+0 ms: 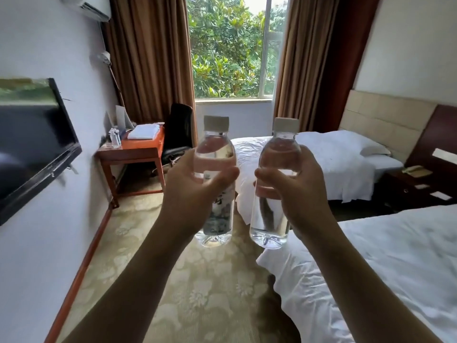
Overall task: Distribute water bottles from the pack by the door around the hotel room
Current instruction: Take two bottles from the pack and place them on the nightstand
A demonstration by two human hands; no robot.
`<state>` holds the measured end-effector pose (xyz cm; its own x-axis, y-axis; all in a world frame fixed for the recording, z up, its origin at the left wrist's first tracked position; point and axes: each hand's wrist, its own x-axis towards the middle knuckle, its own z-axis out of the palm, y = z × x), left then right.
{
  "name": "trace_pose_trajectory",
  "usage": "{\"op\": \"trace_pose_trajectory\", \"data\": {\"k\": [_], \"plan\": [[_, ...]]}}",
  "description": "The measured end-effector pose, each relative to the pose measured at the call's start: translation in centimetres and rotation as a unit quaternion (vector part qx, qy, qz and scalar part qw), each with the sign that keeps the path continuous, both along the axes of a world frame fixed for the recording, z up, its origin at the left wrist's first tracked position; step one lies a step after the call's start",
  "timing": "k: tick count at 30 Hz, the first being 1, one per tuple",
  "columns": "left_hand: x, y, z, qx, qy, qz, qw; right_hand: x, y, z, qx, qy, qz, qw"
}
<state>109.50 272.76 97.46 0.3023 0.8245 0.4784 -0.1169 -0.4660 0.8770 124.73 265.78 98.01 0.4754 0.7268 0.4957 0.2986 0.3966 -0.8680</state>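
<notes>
Both forearms reach forward: the left hand (pixel 195 191) grips one water bottle (pixel 214 179) upright, the right hand (pixel 294 191) grips a second bottle (pixel 274 184) just beside it, over the carpet (pixel 197 280). This looks like mid-delivery; next, probably setting one on the desk (pixel 138 144) or nightstand (pixel 415 186).

Both bare arms reach up from the bottom of the frame toward the middle. The left hand (pixel 195 186) is curled around a bottle (pixel 215 179), thumb in front. The right hand (pixel 299 186) is curled around another bottle (pixel 277 184), held upright, side by side.
</notes>
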Motion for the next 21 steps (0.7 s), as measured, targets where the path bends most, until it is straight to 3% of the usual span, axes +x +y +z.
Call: {"op": "trace_pose_trajectory", "data": {"k": [11, 21], "plan": [[8.3, 23.6, -1.6, -0.009, 0.007, 0.004, 1.000, 9.6, 24.1, -2.1, 0.020, 0.002, 0.017, 1.000], [14.6, 44.9, 0.5, 0.004, -0.010, 0.035, 0.999, 16.5, 46.5, -0.1, 0.025, -0.021, 0.054, 0.998]]}}
